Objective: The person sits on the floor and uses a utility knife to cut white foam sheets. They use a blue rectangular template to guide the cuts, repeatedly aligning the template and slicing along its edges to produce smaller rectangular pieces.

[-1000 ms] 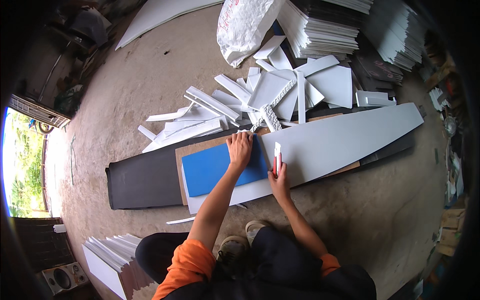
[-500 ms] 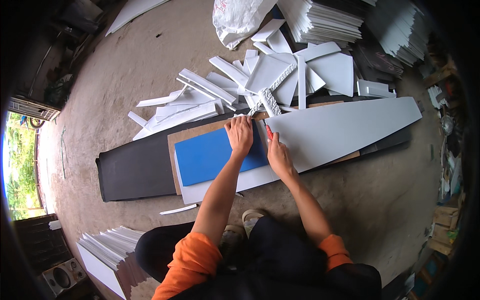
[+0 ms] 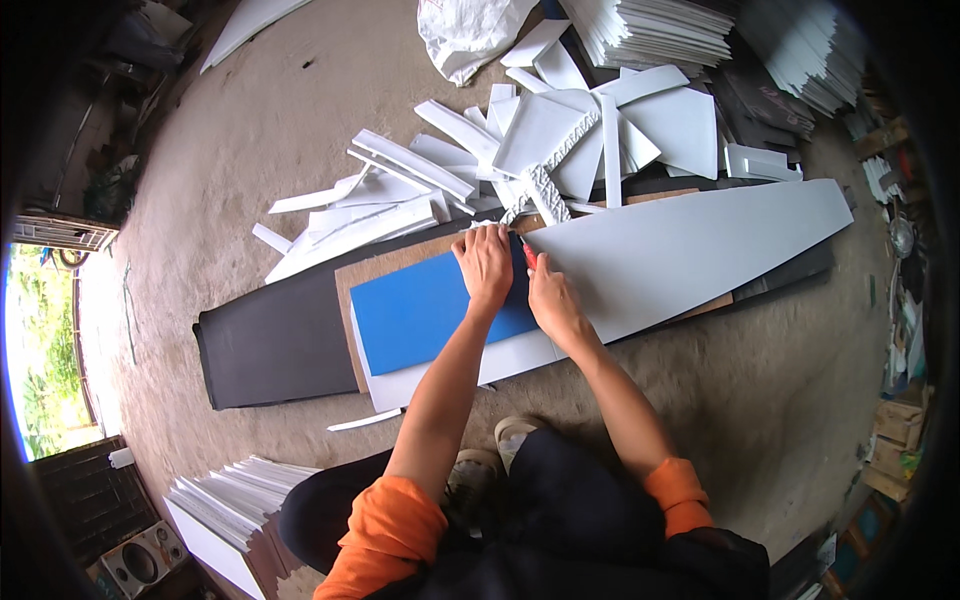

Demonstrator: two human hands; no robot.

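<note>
A blue rectangular sheet (image 3: 405, 315) lies on a long white foam-like sheet (image 3: 690, 250) that tapers at its right end. My left hand (image 3: 486, 268) presses down on the blue sheet near its right side, fingers stretched toward the far edge. In my right hand (image 3: 556, 302) is a red-handled utility knife (image 3: 530, 256), its tip by the far right corner of the blue sheet; the blade is too small to make out. Beneath the white sheet are a brown board (image 3: 345, 275) and a long black sheet (image 3: 270, 345).
Beyond the boards lies a heap of white offcuts (image 3: 400, 170). A white sack (image 3: 470, 35) and a stack of white sheets (image 3: 650, 35) stand at the back. Another white stack (image 3: 215, 520) sits near left, and a thin white strip (image 3: 362, 421) rests on the concrete floor (image 3: 220, 200).
The knife and my right hand have shifted slightly toward the far edge, along the blue sheet's right side. My left hand stays on the blue sheet. The whole view has tilted a little.
</note>
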